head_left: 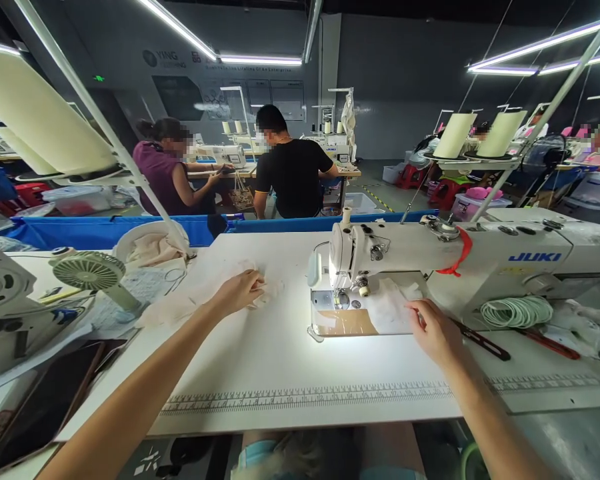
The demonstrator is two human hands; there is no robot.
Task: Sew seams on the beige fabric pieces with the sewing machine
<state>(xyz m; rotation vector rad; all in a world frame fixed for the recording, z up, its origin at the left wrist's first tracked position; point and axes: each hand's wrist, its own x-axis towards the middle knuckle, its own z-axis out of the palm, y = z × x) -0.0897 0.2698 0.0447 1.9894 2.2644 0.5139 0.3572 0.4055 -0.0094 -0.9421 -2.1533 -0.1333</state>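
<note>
My left hand [239,291] is on the white table left of the sewing machine [400,250], its fingers curled on a thin, pale piece of fabric [273,292]. More sheer, light pink fabric [167,308] lies beside that forearm. To the right of the needle area, my right hand [433,328] pinches the edge of a white fabric piece [391,303] on the machine bed. The fabric lies partly over the metal and tan plate [343,321]. The machine's lamp lights the needle area.
Scissor-like thread snips [481,340], a coil of pale green cord [516,311] and a red-handled tool [550,343] lie at right. A small fan [90,272], a fabric-filled bowl [153,243] and a phone [43,407] are at left. Two people sit ahead, beyond a blue cloth barrier [300,225].
</note>
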